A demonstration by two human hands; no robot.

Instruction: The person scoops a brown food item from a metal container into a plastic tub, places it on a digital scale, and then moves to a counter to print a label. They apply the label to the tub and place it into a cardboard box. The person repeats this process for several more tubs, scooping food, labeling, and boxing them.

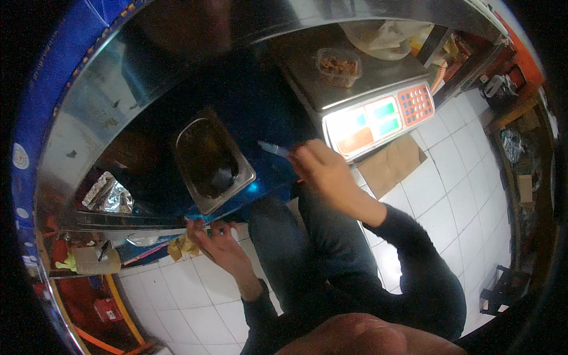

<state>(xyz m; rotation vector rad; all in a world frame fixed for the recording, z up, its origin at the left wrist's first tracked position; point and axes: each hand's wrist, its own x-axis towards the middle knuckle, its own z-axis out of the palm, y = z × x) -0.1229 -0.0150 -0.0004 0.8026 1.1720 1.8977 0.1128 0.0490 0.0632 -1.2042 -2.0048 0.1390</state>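
My right hand (326, 179), slightly blurred, is closed around the handle end of a knife (273, 149). Its pale blade points left over the dark tabletop (275, 173). Left of the blade sits a rectangular steel food pan (246, 172); its inside is dark, with a shiny patch near the front corner, and I cannot make out the contents. My left hand (222, 253) is at the table's front edge, below the pan, with its fingers bent. A bluish glint shows by its fingertips, and whether they pinch something is unclear.
A digital scale (328, 100) with a lit display stands at the right, carrying a clear plastic tub (339, 69) of brown food. Crumpled foil (108, 195) lies at the left. Flattened cardboard (392, 166) is on the white tiled floor (443, 186). A black stool (506, 288) stands lower right.
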